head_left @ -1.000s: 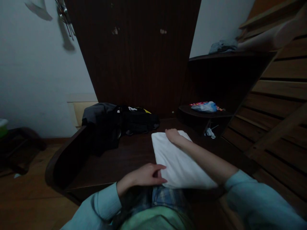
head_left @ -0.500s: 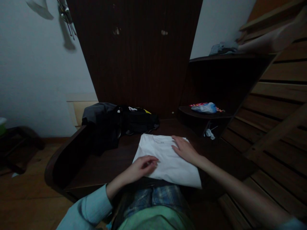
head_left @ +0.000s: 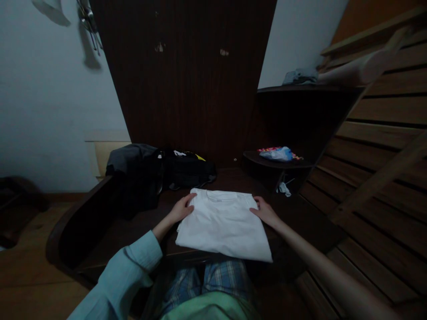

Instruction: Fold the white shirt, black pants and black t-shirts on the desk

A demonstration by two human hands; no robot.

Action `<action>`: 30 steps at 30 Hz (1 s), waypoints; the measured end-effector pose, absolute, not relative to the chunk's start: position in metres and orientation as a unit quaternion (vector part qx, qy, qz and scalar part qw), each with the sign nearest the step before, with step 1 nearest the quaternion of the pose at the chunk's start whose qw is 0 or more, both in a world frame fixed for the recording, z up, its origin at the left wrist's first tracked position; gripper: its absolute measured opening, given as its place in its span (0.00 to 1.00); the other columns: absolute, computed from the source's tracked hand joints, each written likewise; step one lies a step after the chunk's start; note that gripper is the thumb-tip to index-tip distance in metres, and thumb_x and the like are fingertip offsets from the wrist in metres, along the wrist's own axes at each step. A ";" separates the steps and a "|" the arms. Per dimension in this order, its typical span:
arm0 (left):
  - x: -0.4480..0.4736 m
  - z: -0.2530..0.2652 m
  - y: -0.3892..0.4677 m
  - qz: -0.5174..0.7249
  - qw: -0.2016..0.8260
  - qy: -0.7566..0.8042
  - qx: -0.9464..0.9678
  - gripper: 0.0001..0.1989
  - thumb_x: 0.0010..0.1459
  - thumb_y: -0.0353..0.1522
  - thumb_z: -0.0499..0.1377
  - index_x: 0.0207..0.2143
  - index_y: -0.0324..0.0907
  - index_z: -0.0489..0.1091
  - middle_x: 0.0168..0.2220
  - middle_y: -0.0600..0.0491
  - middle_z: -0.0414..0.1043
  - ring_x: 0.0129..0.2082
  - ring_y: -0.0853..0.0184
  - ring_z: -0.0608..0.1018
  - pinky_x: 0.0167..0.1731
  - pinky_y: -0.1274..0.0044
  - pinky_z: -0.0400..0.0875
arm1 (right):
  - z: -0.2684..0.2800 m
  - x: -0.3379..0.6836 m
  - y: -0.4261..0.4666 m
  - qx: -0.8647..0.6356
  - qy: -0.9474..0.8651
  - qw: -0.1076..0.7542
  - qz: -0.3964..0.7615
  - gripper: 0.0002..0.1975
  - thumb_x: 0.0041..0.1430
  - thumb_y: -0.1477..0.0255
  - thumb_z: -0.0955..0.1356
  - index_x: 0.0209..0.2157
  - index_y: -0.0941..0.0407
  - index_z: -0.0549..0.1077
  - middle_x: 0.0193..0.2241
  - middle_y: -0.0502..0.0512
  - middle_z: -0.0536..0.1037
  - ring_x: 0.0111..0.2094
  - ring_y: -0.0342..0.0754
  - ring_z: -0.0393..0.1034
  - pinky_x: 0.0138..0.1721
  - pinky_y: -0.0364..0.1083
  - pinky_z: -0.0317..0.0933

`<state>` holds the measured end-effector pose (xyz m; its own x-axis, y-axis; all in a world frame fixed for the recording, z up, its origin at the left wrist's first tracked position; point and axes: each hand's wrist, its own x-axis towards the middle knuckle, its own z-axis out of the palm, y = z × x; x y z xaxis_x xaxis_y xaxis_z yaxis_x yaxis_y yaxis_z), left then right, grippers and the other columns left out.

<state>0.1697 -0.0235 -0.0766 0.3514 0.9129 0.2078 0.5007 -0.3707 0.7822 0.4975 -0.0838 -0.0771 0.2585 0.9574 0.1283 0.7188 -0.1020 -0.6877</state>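
A white T-shirt (head_left: 223, 226), folded into a rough rectangle, lies on the dark wooden bench (head_left: 133, 240) with its neckline at the far edge. Its near edge hangs slightly over the front of the bench. At the shirt's upper left side, my left hand (head_left: 182, 208) is closed on the edge, thumb on top of the cloth. My right hand (head_left: 266, 212) grips the opposite side edge, its thumb also on the fabric. The fingertips under the cloth are partly hidden.
A black bag (head_left: 190, 171) and a dark grey garment (head_left: 133, 160) lie at the bench's back left. On a corner shelf (head_left: 300, 164) to the right rests a blue-white plastic packet (head_left: 278, 154). Wooden slats (head_left: 376, 155) stand at the far right; a curved armrest (head_left: 66, 222) bounds the left.
My left hand has moved from the shirt's lower left to its upper left edge. My right hand has slid off the top to the right edge. The view has shifted slightly.
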 end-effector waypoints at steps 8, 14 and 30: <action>0.153 -0.072 -0.034 0.335 0.214 0.542 0.741 0.24 0.49 0.36 0.53 0.50 0.38 0.62 0.39 0.48 0.69 0.38 0.62 0.73 0.39 0.73 0.66 | -0.072 0.496 -0.035 -0.735 -0.594 0.317 0.078 0.18 0.46 0.74 0.66 0.42 0.59 0.67 0.32 0.56 0.74 0.33 0.46 0.69 0.35 0.43 0.60; 0.163 -0.053 0.008 0.299 0.274 0.532 0.743 0.18 0.51 0.40 0.49 0.32 0.37 0.71 0.33 0.47 0.71 0.35 0.62 0.72 0.33 0.76 0.65 | -0.060 0.499 0.006 -0.629 -0.667 0.363 0.167 0.08 0.48 0.69 0.64 0.27 0.57 0.74 0.27 0.54 0.76 0.30 0.46 0.69 0.33 0.44 0.61; 0.167 -0.069 0.020 0.268 0.381 0.474 0.747 0.19 0.41 0.47 0.54 0.18 0.38 0.64 0.17 0.58 0.60 0.20 0.71 0.64 0.21 0.80 0.57 | -0.087 0.501 0.007 -0.544 -0.713 0.406 0.178 0.10 0.42 0.66 0.63 0.19 0.57 0.70 0.25 0.53 0.71 0.30 0.46 0.66 0.36 0.45 0.58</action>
<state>0.1674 0.0195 -0.0686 0.4059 0.9131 0.0394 0.5043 -0.2597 0.8235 0.5014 0.0070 -0.0868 -0.0795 0.9196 0.3848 0.6300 0.3455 -0.6955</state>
